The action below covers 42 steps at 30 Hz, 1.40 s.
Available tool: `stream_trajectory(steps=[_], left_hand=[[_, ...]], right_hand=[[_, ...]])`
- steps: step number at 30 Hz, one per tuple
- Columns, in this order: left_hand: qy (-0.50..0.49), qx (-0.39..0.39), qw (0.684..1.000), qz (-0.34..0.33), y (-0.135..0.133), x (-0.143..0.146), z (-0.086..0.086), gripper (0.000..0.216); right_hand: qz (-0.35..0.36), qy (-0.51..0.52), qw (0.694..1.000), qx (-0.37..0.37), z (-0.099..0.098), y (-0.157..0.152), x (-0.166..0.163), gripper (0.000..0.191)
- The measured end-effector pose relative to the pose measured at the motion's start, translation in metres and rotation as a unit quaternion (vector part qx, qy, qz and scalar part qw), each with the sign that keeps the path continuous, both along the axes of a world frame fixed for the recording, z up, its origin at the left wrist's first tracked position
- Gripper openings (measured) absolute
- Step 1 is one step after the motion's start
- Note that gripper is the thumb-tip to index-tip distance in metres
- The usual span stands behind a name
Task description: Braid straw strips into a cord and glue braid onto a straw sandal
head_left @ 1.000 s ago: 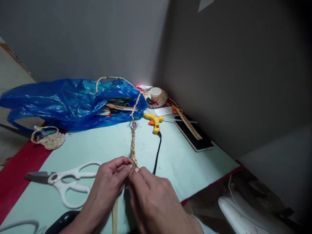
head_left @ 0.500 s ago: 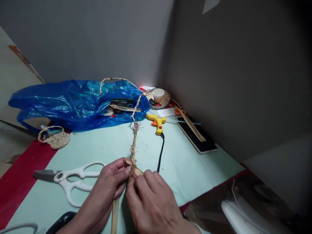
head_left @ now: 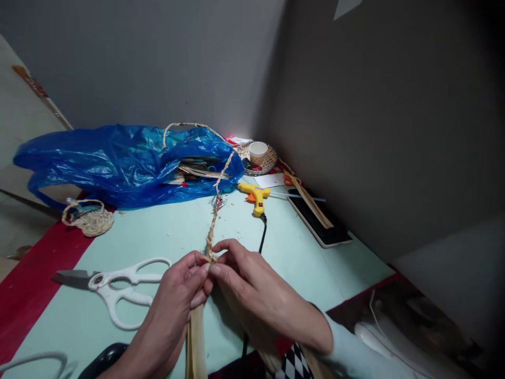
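Observation:
A braided cord of dry straw-coloured fibre [head_left: 212, 227] runs from my fingers up the table towards the blue bag. My left hand [head_left: 183, 287] pinches its near end between thumb and fingers. From the other side my right hand [head_left: 248, 273] closes on the same end, thumb and fingertips meeting my left hand's there. Below my left hand a flat loose fibre strip [head_left: 196, 342] hangs down to the lower edge of the view. Just left of my left hand lie white-handled scissors [head_left: 118, 281], blades pointing left.
A blue plastic bag [head_left: 90, 163] with fibre strips inside lies at the back. A yellow glue gun [head_left: 256, 197] sits right of the cord, its black cable running forward. A woven coil [head_left: 92, 220], a black tablet-like slab [head_left: 315, 226] and a basket holding a white cup [head_left: 258, 151] stand around.
My right hand has turned and risen to the cord's end, its forearm swinging out to the right. The braid's near end has shifted slightly left and up. More loose strip shows below.

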<state>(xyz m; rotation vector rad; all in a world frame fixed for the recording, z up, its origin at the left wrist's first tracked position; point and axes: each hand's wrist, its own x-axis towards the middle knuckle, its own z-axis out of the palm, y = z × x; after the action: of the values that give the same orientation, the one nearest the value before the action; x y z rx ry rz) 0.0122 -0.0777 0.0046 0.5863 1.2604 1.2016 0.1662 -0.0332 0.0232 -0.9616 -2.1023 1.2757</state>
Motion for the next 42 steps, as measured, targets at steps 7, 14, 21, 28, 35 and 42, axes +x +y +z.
stream_trajectory(steps=[7, 14, 21, 28, 35, 42], left_hand=[[-0.005, 0.034, 0.999, -0.002, -0.004, -0.004, -0.003, 0.020], [0.080, 0.037, 0.996, 0.016, -0.008, -0.002, -0.007, 0.023], [0.132, 0.058, 0.989, 0.023, -0.010, 0.004, -0.005, 0.027], [0.282, 0.067, 0.957, -0.002, -0.014, 0.003, 0.001, 0.026], [0.405, 0.035, 0.913, -0.039, -0.021, -0.015, 0.009, 0.028], [0.530, 0.094, 0.831, -0.140, -0.023, -0.033, 0.017, 0.032]], right_hand=[[0.057, 0.056, 0.982, -0.172, -0.008, 0.014, -0.011, 0.020], [0.045, 0.050, 0.977, -0.202, -0.010, 0.013, -0.018, 0.022], [-0.001, 0.117, 0.972, -0.203, -0.019, 0.006, -0.020, 0.026], [-0.030, 0.171, 0.947, -0.271, -0.016, 0.005, -0.025, 0.024], [-0.074, 0.089, 0.975, -0.192, -0.014, 0.000, -0.025, 0.024], [-0.097, 0.052, 0.985, -0.132, -0.017, -0.003, -0.027, 0.024]])
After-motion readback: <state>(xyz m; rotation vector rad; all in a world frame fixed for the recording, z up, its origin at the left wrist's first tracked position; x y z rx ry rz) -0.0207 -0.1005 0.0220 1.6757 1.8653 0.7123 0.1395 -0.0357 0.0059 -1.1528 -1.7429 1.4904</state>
